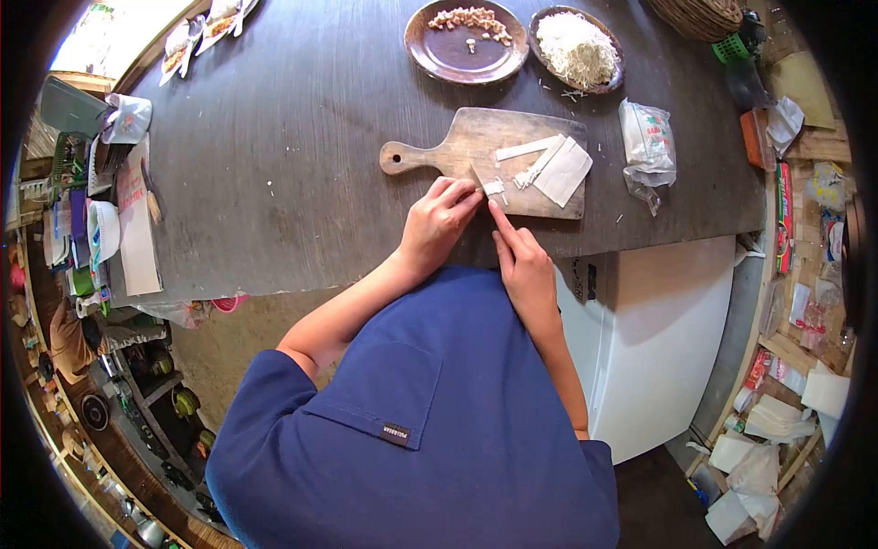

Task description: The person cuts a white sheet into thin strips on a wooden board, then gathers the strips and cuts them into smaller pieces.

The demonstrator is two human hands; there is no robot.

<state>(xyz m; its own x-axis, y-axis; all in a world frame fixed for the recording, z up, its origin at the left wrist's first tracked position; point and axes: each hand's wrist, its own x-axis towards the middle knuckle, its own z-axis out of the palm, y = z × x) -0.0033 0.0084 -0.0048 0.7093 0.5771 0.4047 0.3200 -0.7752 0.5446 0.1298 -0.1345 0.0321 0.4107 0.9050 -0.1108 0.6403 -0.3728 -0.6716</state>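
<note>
My left hand [439, 220] is closed around what looks like a small knife, its thin blade [476, 177] tilted over the near edge of a wooden cutting board [457, 137]. Most of the handle is hidden by the fingers. Beside the blade lie small cut white pieces [495, 188]. My right hand [523, 256] has its index finger stretched toward these pieces, the thumb apart, and seems to hold nothing. Further right on the board are a pale flat sheet [565, 172], a long strip [523, 149] and several narrow cut strips [528, 177].
Behind the board stand a brown plate [430, 57] with small brown chunks and a dish [615, 84] heaped with white shreds. A plastic packet [647, 137] lies right of the board. Containers [128, 119] crowd the table's left edge. A white appliance [658, 339] stands below the right side.
</note>
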